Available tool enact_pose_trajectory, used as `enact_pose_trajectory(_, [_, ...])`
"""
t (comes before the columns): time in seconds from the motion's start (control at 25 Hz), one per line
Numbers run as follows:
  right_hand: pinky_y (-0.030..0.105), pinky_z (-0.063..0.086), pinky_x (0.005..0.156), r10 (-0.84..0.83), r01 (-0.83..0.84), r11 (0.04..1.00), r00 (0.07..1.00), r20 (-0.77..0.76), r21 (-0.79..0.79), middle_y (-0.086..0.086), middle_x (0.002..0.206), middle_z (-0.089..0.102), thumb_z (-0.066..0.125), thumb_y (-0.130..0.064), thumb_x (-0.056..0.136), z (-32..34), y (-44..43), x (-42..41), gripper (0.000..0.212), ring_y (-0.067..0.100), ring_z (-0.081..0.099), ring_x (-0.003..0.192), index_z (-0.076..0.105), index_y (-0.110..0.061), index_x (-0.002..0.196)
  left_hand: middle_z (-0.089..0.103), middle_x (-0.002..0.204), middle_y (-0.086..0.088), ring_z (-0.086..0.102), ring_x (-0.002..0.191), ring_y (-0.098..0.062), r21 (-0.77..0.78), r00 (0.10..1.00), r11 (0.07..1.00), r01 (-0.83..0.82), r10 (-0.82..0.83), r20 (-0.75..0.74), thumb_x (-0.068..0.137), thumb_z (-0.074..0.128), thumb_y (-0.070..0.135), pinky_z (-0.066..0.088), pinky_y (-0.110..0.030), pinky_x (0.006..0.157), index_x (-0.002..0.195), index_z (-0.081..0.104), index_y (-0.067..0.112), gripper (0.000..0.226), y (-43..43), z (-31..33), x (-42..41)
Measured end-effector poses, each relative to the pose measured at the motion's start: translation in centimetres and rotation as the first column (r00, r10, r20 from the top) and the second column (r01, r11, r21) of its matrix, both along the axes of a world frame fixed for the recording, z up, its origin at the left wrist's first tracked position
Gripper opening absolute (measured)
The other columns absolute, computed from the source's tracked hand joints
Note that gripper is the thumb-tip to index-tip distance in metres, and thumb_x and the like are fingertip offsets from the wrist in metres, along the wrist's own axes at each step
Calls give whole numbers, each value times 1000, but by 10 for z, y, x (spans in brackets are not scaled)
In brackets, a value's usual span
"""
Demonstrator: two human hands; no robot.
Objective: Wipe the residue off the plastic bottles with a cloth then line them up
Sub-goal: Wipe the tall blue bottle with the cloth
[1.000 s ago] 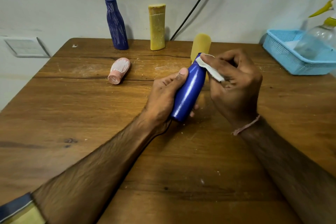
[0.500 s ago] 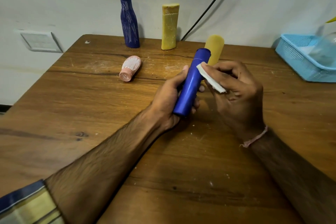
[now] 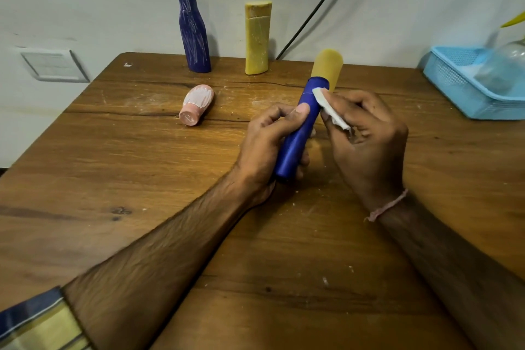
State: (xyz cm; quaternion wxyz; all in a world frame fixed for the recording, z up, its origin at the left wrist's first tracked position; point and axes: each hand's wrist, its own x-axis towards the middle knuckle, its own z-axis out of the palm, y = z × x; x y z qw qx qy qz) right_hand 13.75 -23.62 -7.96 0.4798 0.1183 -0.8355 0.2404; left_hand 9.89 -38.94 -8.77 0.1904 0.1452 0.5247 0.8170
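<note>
At the far left, a pale wall plate (image 3: 54, 67) sits on the wall beside the wooden table (image 3: 119, 167). Further right, a dark blue bottle (image 3: 194, 33) streaked with pale scratches stands upright near the table's back edge, and a pink bottle (image 3: 196, 104) with white streaks lies on its side in front of it, well apart. Just right of the dark blue one stands a yellow flat bottle (image 3: 257, 37), also upright, with a black cable (image 3: 315, 8) running up the wall behind it. Near the table's middle, the left hand (image 3: 268, 145) is wrapped around the lower half of a bright blue bottle (image 3: 302, 129), held tilted above the tabletop with its top pointing away, thumb laid along its side. Behind its top stands a yellow round-topped bottle (image 3: 327, 68), partly hidden. The right hand (image 3: 368, 136) pinches a small white cloth (image 3: 329, 108) between fingers and thumb, pressing it against the upper side of the bright blue bottle. White crumbs speckle the wood around the hands. At the far right, a light blue basket (image 3: 457, 85) holds a clear spray bottle (image 3: 502, 68).
</note>
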Motion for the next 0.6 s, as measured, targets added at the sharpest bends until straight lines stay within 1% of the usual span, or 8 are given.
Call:
enact_pose_trajectory(0.08, [13,52,88,29,-29,1000,999,29,0,17,111,69,70,-2,92,1,-1,2,30,15,64,102,70,-1,121,65,99,-19,60,63,-27,67,998,997,41,-44,44,99,58,32,52,-28,44,123,57,-1,41,0,0,-1])
enact_pose_trajectory(0.16, [22,56,86,129,-136,987,989,78,82,17,111,68,77,1,84,0,-2,8,35,20,65,101,73,-2,118,65,100,-21,63,71,-28,128,990,988,81,-94,101,102,54,36,55,-31,50,128,59,-1,46,-1,0,-2])
enact_pose_trajectory(0.24, [32,57,85,173,-189,968,979,107,167,17,109,69,83,1,77,0,-2,10,40,26,66,100,74,-3,116,67,97,-19,64,71,-26,122,985,988,94,-110,132,104,50,39,54,-31,48,128,61,0,47,-2,0,-3])
enact_pose_trajectory(0.28, [35,59,83,153,-167,972,984,95,163,17,109,69,82,0,78,0,-1,7,40,28,66,99,74,-3,117,68,94,-18,64,67,-26,104,987,991,88,-101,128,105,48,41,53,-30,46,129,60,1,48,-1,0,-4])
enact_pose_trajectory(0.36, [39,60,79,79,-85,992,994,69,88,18,112,67,71,0,86,3,1,1,35,30,66,99,72,-3,121,69,91,-17,63,61,-25,74,991,995,67,-75,109,106,42,44,51,-28,42,131,57,0,53,1,0,-2])
enact_pose_trajectory(0.44, [42,59,80,75,-84,993,992,105,82,18,116,65,65,1,86,3,-3,1,38,31,64,103,70,-3,124,67,86,-17,62,60,-24,72,990,995,64,-73,120,105,40,50,49,-27,42,133,55,-4,63,1,0,-2])
enact_pose_trajectory(0.52, [42,57,81,197,-224,964,965,175,146,16,117,66,67,4,81,2,-11,7,41,30,63,104,72,-4,121,64,84,-14,60,65,-23,131,978,986,100,-122,172,102,42,58,49,-30,51,128,57,-8,73,-1,1,-2])
enact_pose_trajectory(0.6, [38,53,82,305,-352,909,927,219,224,13,115,69,69,5,79,1,-20,17,37,28,61,101,76,-5,115,61,85,-12,61,71,-22,224,958,965,139,-188,216,100,47,60,50,-31,62,118,61,-5,68,-4,4,-2])
